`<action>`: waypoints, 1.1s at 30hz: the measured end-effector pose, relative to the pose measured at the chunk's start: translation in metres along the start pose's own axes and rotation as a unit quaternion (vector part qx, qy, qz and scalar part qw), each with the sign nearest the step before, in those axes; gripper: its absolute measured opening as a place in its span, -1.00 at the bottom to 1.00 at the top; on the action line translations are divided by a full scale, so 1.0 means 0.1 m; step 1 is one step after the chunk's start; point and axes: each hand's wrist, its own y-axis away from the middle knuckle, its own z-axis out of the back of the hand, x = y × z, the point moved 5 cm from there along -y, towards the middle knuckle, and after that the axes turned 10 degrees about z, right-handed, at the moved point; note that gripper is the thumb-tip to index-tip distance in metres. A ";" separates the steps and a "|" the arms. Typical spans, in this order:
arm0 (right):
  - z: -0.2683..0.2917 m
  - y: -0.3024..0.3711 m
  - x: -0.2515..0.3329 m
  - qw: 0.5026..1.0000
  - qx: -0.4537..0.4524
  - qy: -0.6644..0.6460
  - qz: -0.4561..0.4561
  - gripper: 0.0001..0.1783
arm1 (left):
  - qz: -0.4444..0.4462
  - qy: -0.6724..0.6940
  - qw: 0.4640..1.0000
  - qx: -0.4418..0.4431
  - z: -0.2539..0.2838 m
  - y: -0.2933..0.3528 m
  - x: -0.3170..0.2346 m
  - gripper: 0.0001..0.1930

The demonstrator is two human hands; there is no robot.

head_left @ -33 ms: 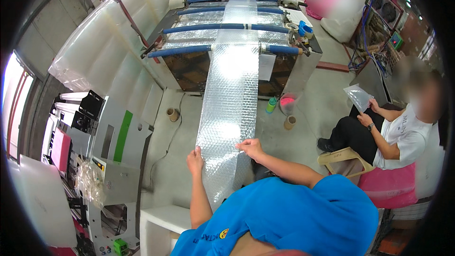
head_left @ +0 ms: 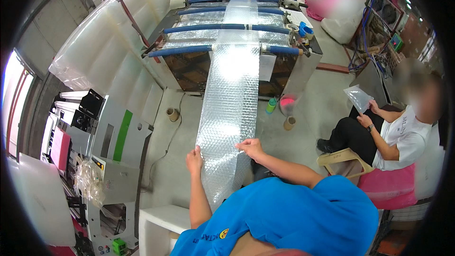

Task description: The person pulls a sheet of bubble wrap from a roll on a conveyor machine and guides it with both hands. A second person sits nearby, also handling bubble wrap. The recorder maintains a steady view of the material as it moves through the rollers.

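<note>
A long clear strip of bubble wrap [head_left: 228,99] runs from the roller machine down toward my body. My left hand [head_left: 194,160] is closed on the strip's left edge, with the thumb on top. Further right, my right hand [head_left: 251,148] pinches the film between thumb and fingers, near a fold line on the strip. Below my hands the strip continues down and disappears behind my blue shirt [head_left: 284,213]. What lies under the film at my fingertips is hidden.
Blue rollers [head_left: 189,50] span the machine ahead. A seated co-worker [head_left: 398,132] at right holds a clear pouch [head_left: 359,98]. A green bottle [head_left: 270,105] and cardboard cores [head_left: 289,123] stand on the floor. At left are a grey machine [head_left: 113,147] and wrapped rolls [head_left: 118,52].
</note>
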 end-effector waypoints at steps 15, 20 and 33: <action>-0.03 -0.14 -0.55 0.999 0.004 0.033 -0.040 -0.74 | -0.010 0.069 0.989 0.132 -0.60 -0.29 0.50 -0.46; 0.02 -0.31 -0.92 0.996 0.038 0.023 -0.081 -0.81 | 0.053 0.047 0.970 0.233 -1.11 -0.50 0.85 -0.45; 0.36 -1.10 -1.19 0.990 0.029 0.094 -0.106 -0.76 | 0.075 -0.133 0.951 0.268 -1.55 -0.93 0.18 -0.36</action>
